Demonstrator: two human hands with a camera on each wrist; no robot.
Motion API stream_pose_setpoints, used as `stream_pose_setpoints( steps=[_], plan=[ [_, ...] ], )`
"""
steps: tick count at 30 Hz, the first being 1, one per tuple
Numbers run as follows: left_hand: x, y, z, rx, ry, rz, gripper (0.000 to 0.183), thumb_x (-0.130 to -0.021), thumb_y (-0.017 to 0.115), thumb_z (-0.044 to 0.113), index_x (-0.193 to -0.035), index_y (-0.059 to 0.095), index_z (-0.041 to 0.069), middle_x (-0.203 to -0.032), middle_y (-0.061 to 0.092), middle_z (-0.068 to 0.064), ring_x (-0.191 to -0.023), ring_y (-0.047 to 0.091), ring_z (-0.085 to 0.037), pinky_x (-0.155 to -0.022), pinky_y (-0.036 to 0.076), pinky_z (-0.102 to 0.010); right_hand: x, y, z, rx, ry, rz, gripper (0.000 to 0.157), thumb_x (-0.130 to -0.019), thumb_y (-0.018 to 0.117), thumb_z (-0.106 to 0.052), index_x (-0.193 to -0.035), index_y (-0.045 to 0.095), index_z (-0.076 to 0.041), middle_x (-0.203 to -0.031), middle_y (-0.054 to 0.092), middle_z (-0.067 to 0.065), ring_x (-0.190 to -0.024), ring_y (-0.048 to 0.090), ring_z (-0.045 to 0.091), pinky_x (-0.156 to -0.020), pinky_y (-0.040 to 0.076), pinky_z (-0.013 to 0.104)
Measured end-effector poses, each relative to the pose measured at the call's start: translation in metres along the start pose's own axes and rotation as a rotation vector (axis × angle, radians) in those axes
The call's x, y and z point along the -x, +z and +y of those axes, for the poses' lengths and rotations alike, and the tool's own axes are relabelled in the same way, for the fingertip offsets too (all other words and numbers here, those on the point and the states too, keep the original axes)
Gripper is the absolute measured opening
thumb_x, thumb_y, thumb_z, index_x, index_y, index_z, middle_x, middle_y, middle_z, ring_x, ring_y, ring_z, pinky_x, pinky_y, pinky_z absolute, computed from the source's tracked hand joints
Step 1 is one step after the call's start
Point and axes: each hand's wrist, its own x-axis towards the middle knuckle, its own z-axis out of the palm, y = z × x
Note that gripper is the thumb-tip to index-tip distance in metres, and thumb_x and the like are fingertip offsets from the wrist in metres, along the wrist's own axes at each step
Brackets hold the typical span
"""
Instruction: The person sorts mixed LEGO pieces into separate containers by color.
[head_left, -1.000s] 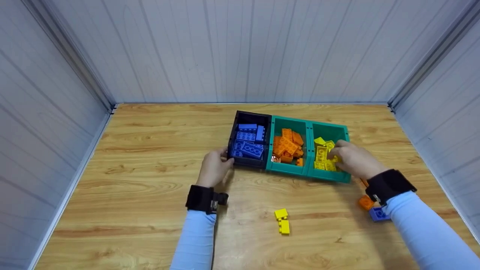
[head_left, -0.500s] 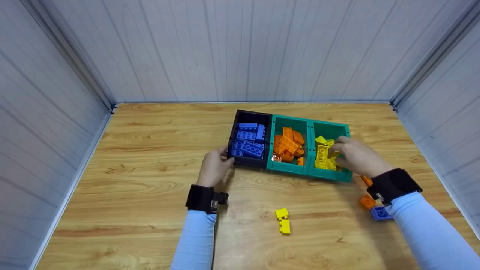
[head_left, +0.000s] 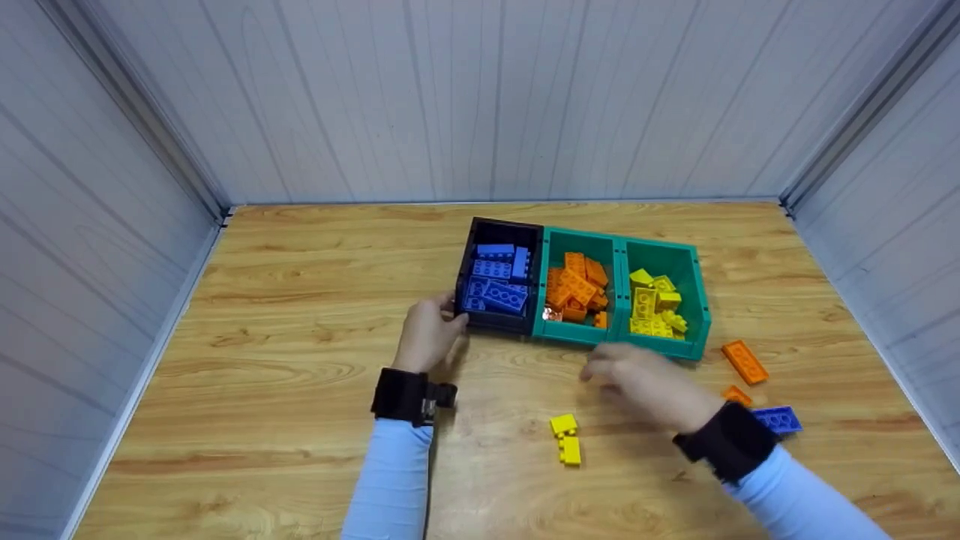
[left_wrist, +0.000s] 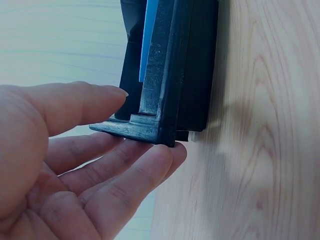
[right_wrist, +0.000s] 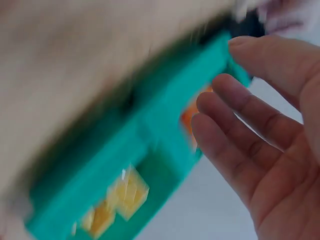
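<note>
At the black bin's (head_left: 499,324) near left corner, my left hand (head_left: 431,334) holds the wall, its thumb (left_wrist: 107,97) at the rim and its fingers along the outside. Blue toy bricks (head_left: 495,281) lie in this bin. My right hand (head_left: 649,382) hangs over the table just in front of the green bins, fingers relaxed and holding nothing. The middle green bin (head_left: 574,334) has orange bricks (head_left: 576,289); the right green bin (head_left: 694,300) has yellow bricks (head_left: 645,304). Two yellow bricks (head_left: 564,426) lie on the table left of the right hand.
To the right of the bins lie an orange brick (head_left: 745,362), another orange brick (head_left: 737,395) and a blue brick (head_left: 780,420); the right wrist is near these last two. The wooden table (head_left: 300,337) is enclosed by pale panel walls (head_left: 480,105).
My right hand has come out of the right green bin and moved left and toward me, baring the yellow bricks there and the loose bricks at right. The left hand stays put.
</note>
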Motion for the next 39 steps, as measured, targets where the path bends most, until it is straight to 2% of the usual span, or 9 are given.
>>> stream_pose_setpoints(
  steps=[4,9,16,24,30,35,39],
  plan=[
    [0.0,0.0,0.0,-0.003,0.005,0.0,0.048,-0.093,0.068,0.008,-0.137,0.054,-0.006,-0.106,0.07,-0.016,-0.092,0.067,-0.023,-0.075,0.057,-0.031,-0.006,0.022,-0.019,-0.043,-0.075,-0.057,0.029,-0.081,0.075,0.005,-0.105,0.075,-0.01,-0.106,0.065,0.004,-0.092,0.063,0.019,-0.079,0.056,0.034],
    [0.0,0.0,0.002,-0.002,0.006,-0.005,0.049,-0.093,0.068,0.009,-0.138,0.053,-0.006,-0.108,0.07,-0.016,-0.094,0.067,-0.024,-0.077,0.057,-0.032,-0.006,0.036,-0.032,-0.044,-0.09,-0.108,0.028,-0.083,0.074,0.005,-0.106,0.073,-0.012,-0.108,0.063,0.005,-0.093,0.062,0.019,-0.079,0.056,0.036],
    [-0.001,0.0,0.001,-0.02,0.018,-0.002,0.049,-0.093,0.068,0.009,-0.137,0.054,-0.006,-0.107,0.07,-0.016,-0.095,0.067,-0.024,-0.077,0.056,-0.033,-0.004,0.047,-0.034,-0.006,-0.081,-0.151,0.019,-0.09,0.072,-0.005,-0.105,0.073,-0.015,-0.107,0.063,0.002,-0.093,0.059,0.017,-0.079,0.056,0.035],
    [-0.001,0.0,0.0,0.003,0.009,0.011,0.047,-0.092,0.069,0.008,-0.136,0.056,-0.006,-0.105,0.07,-0.015,-0.093,0.067,-0.024,-0.078,0.056,-0.033,-0.005,0.055,-0.034,0.016,-0.095,-0.132,0.014,-0.09,0.071,-0.005,-0.1,0.073,-0.015,-0.098,0.059,0.0,-0.084,0.055,0.013,-0.074,0.055,0.031],
    [0.0,0.0,0.001,-0.001,0.011,0.013,0.048,-0.092,0.069,0.008,-0.136,0.056,-0.006,-0.104,0.07,-0.014,-0.092,0.067,-0.023,-0.076,0.056,-0.033,-0.004,0.041,-0.025,-0.025,-0.091,-0.104,0.017,-0.087,0.073,-0.001,-0.1,0.074,-0.012,-0.098,0.062,0.002,-0.084,0.058,0.013,-0.073,0.055,0.029],
    [0.0,0.0,0.001,-0.001,0.007,0.011,0.049,-0.092,0.069,0.008,-0.137,0.054,-0.005,-0.105,0.07,-0.014,-0.092,0.067,-0.023,-0.074,0.056,-0.032,-0.001,0.009,-0.005,0.006,-0.049,0.006,0.028,-0.08,0.078,0.004,-0.105,0.074,-0.008,-0.102,0.063,0.004,-0.088,0.062,0.017,-0.076,0.057,0.032],
    [0.0,0.0,0.001,-0.001,0.009,0.008,0.049,-0.092,0.069,0.007,-0.137,0.054,-0.006,-0.105,0.07,-0.014,-0.093,0.067,-0.023,-0.074,0.056,-0.031,0.002,-0.021,0.015,0.045,0.004,0.08,0.029,-0.077,0.08,0.004,-0.103,0.074,-0.008,-0.101,0.065,0.004,-0.088,0.064,0.017,-0.075,0.057,0.031]
  ],
)
